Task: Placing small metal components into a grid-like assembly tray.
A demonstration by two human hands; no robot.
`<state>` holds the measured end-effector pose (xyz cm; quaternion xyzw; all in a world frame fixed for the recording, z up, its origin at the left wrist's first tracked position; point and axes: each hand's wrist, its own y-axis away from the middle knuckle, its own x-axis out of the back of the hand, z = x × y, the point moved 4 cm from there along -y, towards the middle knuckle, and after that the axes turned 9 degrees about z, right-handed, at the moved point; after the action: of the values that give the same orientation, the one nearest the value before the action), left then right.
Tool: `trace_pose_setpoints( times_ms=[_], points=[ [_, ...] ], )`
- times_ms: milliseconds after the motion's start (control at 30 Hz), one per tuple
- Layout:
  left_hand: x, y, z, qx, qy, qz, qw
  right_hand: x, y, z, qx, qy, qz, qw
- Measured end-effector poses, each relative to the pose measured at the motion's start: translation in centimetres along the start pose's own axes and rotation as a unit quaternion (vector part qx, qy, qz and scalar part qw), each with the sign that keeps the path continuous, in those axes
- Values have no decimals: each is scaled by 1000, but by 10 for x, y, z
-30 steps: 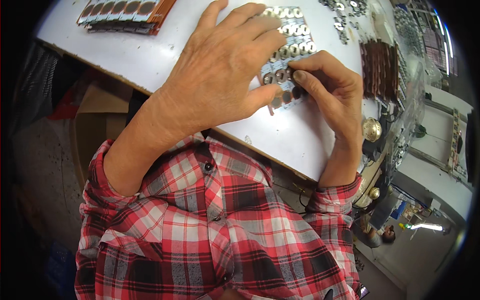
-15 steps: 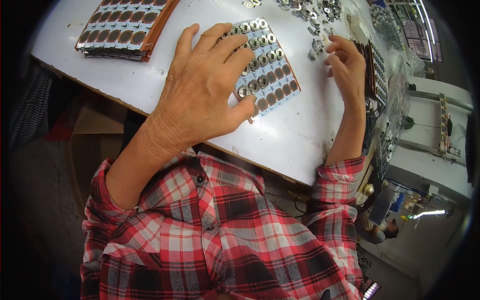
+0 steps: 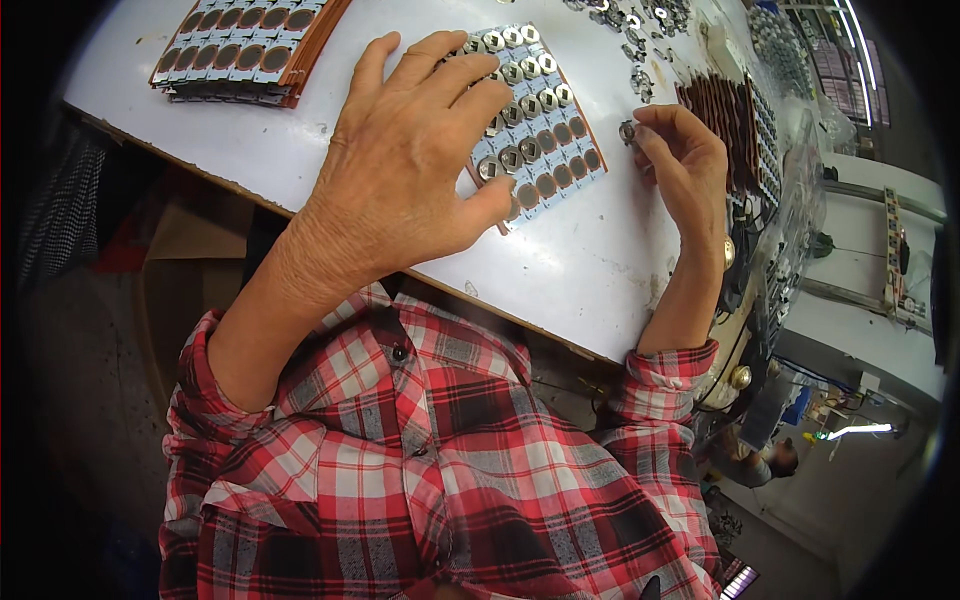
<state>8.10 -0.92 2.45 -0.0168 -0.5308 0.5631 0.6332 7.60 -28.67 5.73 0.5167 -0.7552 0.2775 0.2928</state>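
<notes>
Resting the left hand (image 3: 415, 165), with grip spread apart, across a blue panel (image 3: 541, 132) on the worktop (image 3: 560, 270). Pinching a metal piece (image 3: 628, 131) in the grip of the right hand (image 3: 687, 160), right of the panel, nearer than the loose pieces (image 3: 641, 84).

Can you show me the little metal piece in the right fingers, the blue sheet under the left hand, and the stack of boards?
Metal piece (image 3: 627, 131): head view, its middle.
Blue sheet (image 3: 546, 140): head view, a bare dark circle.
Stack of boards (image 3: 241, 37): head view, top face.
</notes>
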Motion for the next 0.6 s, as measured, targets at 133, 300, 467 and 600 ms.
trace_pose_setpoints(
  times_ms=[133,300,467,600],
  points=[
    [2,-2,1,-5,1,6,1000,5,6,-5,67,40,-14,997],
    [4,-7,4,-27,-11,-4,1000,7,4,1,88,48,-17,995],
    [5,-7,5,-29,-13,-9,999,17,3,7,15,-56,35,998],
    [5,-6,5,-30,-12,-9,999,7,7,3,66,-2,-6,998]
  ],
)
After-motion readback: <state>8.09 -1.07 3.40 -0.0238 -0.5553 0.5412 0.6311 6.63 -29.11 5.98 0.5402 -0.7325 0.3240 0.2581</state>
